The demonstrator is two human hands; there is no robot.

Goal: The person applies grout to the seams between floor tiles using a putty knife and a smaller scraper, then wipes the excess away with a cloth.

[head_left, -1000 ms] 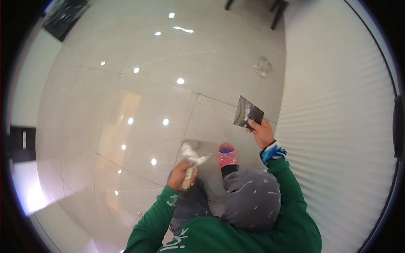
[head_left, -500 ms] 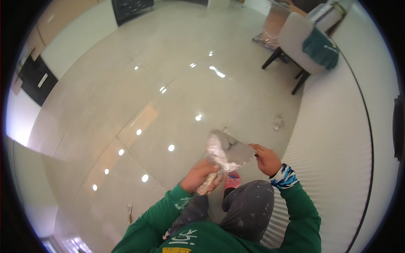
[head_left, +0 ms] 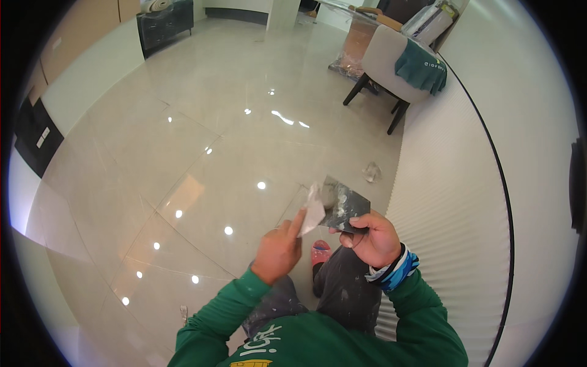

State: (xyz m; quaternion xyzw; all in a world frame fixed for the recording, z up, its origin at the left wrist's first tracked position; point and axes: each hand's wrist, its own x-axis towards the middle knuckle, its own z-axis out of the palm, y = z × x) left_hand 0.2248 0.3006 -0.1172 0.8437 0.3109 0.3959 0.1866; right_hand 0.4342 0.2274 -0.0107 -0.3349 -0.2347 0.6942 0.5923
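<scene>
My left hand (head_left: 278,252) is closed on a putty knife, its index finger stretched along the tool; the handle is hidden in my palm. The knife's pale, smeared blade (head_left: 313,213) points away from me, against or very near the left edge of a dark flat scraper plate (head_left: 350,207). My right hand (head_left: 376,240) grips that plate by its near right corner, thumb on top and fingers beneath. White and grey putty smears mark the plate's face. Both tools are held above the floor, in front of my knees.
Glossy tiled floor (head_left: 232,165) spreads ahead. A crumpled scrap (head_left: 371,172) lies near the ribbed white wall panel (head_left: 440,183) on my right. A chair (head_left: 391,61) with a green cloth stands far right. Another small tool-like object (head_left: 184,315) lies at lower left.
The plate has turned from a shiny grey face to a dark one, and my right hand now holds its near corner. My left hand's knife has tilted more upright. The whole view has shifted.
</scene>
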